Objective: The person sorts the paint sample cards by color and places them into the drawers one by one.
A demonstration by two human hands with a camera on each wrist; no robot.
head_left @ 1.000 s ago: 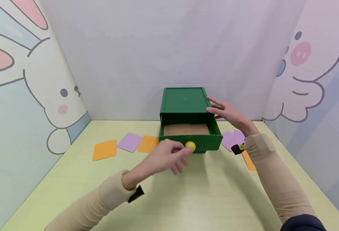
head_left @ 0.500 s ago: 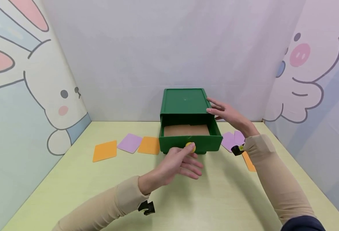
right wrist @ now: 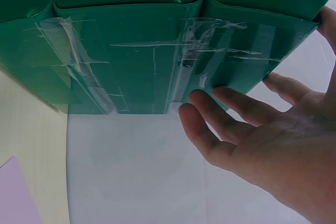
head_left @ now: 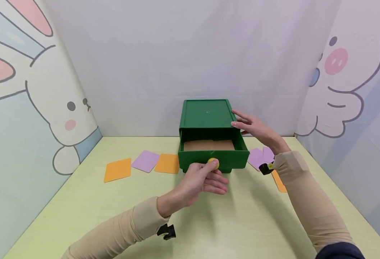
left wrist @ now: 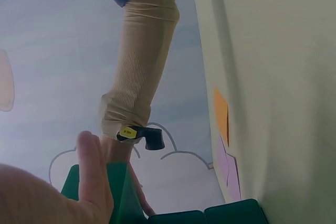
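A green plastic drawer cabinet (head_left: 207,113) stands on the table against the back wall, its upper drawer (head_left: 190,158) pulled partway out. Flat brown pieces (head_left: 197,145) lie inside that drawer. My left hand (head_left: 191,185) pinches the round yellow knob (head_left: 211,159) on the drawer front; the thumb lies over it and the other fingers stretch out below. My right hand (head_left: 261,131) rests with spread fingers on the cabinet's upper right side. In the right wrist view, the fingers of this hand (right wrist: 262,135) reach along the green side wall (right wrist: 142,56), which bears clear tape.
Left of the cabinet lie an orange card (head_left: 117,170), a purple card (head_left: 146,160) and another orange card (head_left: 166,163). Purple cards (head_left: 255,157) and an orange card (head_left: 279,181) lie to its right. Cartoon-printed walls (head_left: 37,144) enclose the table (head_left: 235,223).
My left hand has moved right and taken the yellow knob between its fingers. The drawer sits very slightly farther in than half a second ago. My right hand has stayed put.
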